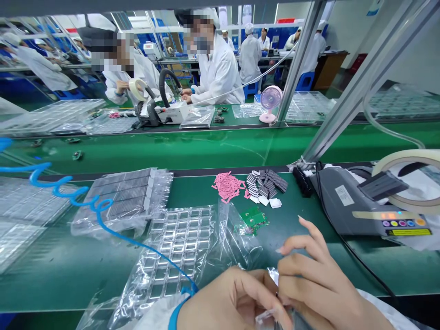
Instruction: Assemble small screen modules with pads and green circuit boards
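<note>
Left hand (230,298) and right hand (318,277), curled, the right's far fingers lifted, grip a clear piece (265,317) between them, near; its long axis is hidden.

the left hand (228,298) is holding a partly hidden clear piece (265,316) beside the right hand (321,277), while pink strips (228,185), green circuit boards (253,217) and a clear tray (182,245) are lying on the bench (192,189).

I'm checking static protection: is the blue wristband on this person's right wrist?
No, the blue wristband is on the left wrist, beside the white sleeve.
</note>
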`<state>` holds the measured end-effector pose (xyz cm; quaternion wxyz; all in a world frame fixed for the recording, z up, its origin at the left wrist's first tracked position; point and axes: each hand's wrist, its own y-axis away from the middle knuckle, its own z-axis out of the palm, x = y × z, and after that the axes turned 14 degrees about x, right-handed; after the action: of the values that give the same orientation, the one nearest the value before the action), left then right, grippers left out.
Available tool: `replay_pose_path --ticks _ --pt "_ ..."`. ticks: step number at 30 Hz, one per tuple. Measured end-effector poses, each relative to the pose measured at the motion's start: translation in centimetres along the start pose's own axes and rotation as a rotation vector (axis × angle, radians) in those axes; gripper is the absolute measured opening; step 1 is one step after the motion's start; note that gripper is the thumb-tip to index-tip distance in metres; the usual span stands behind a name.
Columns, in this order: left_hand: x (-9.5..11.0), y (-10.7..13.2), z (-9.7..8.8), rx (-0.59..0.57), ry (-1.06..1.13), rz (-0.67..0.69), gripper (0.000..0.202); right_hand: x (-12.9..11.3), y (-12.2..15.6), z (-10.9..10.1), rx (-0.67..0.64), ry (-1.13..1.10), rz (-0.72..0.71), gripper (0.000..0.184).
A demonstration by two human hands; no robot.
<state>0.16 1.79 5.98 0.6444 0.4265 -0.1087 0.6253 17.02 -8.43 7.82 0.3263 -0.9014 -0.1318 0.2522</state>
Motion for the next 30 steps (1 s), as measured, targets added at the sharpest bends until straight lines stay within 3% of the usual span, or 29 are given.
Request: replay_pose_path --ticks 10,16,19,25,30 --pt "-0.3 -0.2 0.1 0.042 0.024 -0.064 0.042 -0.3 0.7 0.4 0.012 0.015 -0.012 0.027" --pt "-0.4 -0.2 0.3 0.096 0.031 -0.063 0.041 -0.5 1.0 1.5 0.164 -0.001 0.062 0.035" --pt "-0.3 -0.2 0.3 0.089 0.049 -0.072 0.04 -0.5 1.2 1.8 0.124 -0.01 0.053 0.033" --pt "-0.4 -0.7 -0.1 0.038 0.098 -0.114 0.042 -0.3 1.9 2.6 0.179 0.017 0.032 0.036" --pt "-1.2 -1.0 -0.7 0.049 0.222 -0.035 0.038 -0.6 1.9 2.3 0.171 0.045 0.069 0.033"
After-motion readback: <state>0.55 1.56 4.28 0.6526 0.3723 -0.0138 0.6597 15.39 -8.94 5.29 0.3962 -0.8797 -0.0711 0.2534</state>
